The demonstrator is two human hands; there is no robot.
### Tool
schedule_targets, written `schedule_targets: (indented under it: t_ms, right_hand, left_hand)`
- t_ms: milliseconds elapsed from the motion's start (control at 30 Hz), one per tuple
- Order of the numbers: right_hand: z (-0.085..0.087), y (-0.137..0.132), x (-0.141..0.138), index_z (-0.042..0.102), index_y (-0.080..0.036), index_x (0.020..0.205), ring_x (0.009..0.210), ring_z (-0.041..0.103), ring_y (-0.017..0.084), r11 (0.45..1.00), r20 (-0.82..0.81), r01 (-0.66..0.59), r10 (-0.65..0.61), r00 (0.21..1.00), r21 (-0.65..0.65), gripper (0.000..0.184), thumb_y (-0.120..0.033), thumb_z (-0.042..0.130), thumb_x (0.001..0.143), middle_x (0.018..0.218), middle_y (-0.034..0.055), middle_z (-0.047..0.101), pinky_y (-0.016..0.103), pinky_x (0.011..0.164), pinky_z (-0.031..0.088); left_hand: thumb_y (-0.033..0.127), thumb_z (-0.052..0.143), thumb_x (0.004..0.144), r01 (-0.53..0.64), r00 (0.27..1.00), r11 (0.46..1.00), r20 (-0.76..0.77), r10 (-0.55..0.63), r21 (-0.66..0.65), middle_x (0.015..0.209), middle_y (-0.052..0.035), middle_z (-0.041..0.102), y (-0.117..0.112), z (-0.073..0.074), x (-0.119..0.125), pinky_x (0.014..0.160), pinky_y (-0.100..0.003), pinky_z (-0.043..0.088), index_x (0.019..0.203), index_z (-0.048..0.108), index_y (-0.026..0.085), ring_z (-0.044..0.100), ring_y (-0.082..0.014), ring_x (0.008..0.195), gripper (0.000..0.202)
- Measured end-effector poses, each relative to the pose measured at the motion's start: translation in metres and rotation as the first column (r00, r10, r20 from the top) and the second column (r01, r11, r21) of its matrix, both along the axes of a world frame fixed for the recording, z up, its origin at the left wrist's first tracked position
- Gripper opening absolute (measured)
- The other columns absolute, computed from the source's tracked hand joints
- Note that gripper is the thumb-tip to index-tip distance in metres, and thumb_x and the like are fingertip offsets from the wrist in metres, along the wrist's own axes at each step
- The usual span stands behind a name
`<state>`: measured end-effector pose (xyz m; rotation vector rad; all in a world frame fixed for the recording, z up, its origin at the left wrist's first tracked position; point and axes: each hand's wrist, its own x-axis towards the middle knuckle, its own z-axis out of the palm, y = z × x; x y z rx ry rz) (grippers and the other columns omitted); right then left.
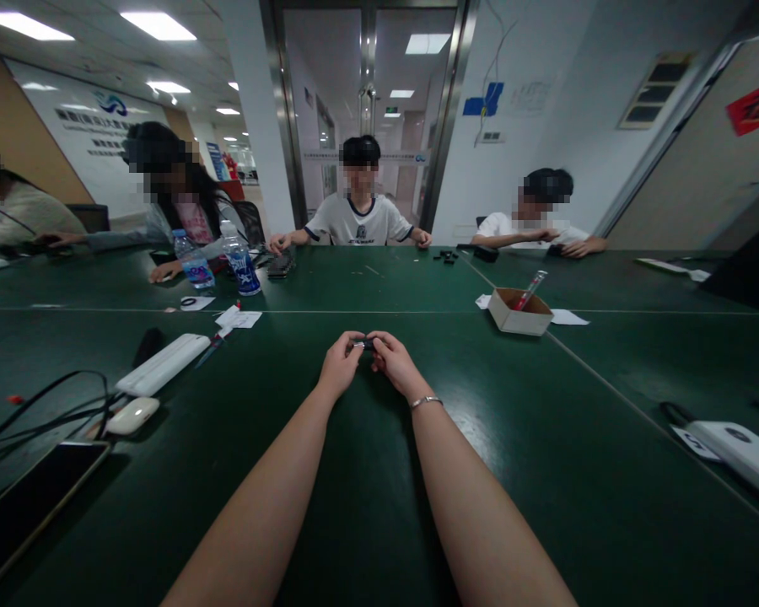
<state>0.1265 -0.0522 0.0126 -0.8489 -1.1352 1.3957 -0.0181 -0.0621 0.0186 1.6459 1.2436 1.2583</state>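
Note:
My left hand (340, 364) and my right hand (393, 358) meet over the middle of the dark green table (512, 421). Both pinch one small black part (365, 343) between their fingertips, just above the tabletop. The fingers of both hands are curled closed around it. A thin bracelet (426, 401) circles my right wrist. The part is too small to name.
A small open cardboard box (519, 311) with a red pen stands ahead on the right. To the left lie a white power strip (163, 363), a white mouse (132, 415), cables and a tablet (31, 497). Two water bottles (241, 263) and several seated people are at the far side.

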Motion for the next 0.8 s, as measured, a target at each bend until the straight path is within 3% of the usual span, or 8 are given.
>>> schedule_targets:
  t_ms: [200, 467, 667, 800]
  right_hand:
    - [-0.0001, 0.0001, -0.0008, 0.062, -0.02, 0.093, 0.046, 0.039, 0.008, 1.0, -0.013, 0.003, -0.002, 1.0, 0.009, 0.04, -0.048, 0.074, 0.067, 0.058, -0.0073, 0.043, 0.022, 0.044, 0.041]
    - [-0.0013, 0.0006, -0.001, 0.062, -0.02, 0.094, 0.046, 0.04, 0.008, 1.0, -0.01, 0.01, -0.01, 1.0, 0.002, 0.042, -0.05, 0.074, 0.066, 0.058, -0.0069, 0.044, 0.022, 0.043, 0.04]
    - [0.0005, -0.0005, -0.0003, 0.062, -0.02, 0.095, 0.045, 0.038, 0.007, 1.0, -0.009, 0.0, 0.0, 1.0, 0.003, 0.041, -0.049, 0.074, 0.068, 0.058, -0.0076, 0.044, 0.022, 0.044, 0.041]
    - [0.0013, -0.0014, -0.0004, 0.062, -0.02, 0.095, 0.045, 0.039, 0.007, 1.0, -0.008, 0.0, 0.0, 1.0, 0.004, 0.041, -0.049, 0.073, 0.068, 0.059, -0.0074, 0.044, 0.022, 0.044, 0.041]
  left_hand:
    - [0.023, 0.051, 0.084, -0.016, 1.0, 0.999, -0.006, 0.016, 0.031, 0.085, -0.0025, 0.062, 0.0012, -0.0009, 0.0007, 0.062, -0.024, 0.044, 0.105, 0.062, 0.02, 0.058, -0.0139, 0.071, 0.024]
    - [0.031, 0.049, 0.087, 0.0, 1.0, 1.0, -0.003, 0.0, 0.001, 0.072, 0.0009, 0.058, 0.0003, -0.0004, 0.0, 0.059, -0.024, 0.042, 0.105, 0.061, 0.021, 0.054, -0.0128, 0.062, 0.024]
    - [0.025, 0.043, 0.086, 0.03, 0.999, 0.999, 0.044, -0.03, -0.021, 0.089, -0.0017, 0.061, -0.0027, 0.004, 0.0006, 0.058, -0.023, 0.042, 0.103, 0.062, 0.02, 0.053, -0.0105, 0.061, 0.026]
    - [0.025, 0.045, 0.085, 0.009, 1.0, 1.0, 0.021, -0.009, -0.014, 0.08, -0.0001, 0.06, -0.0026, 0.0041, 0.0002, 0.058, -0.023, 0.041, 0.105, 0.061, 0.02, 0.053, -0.0109, 0.06, 0.026]
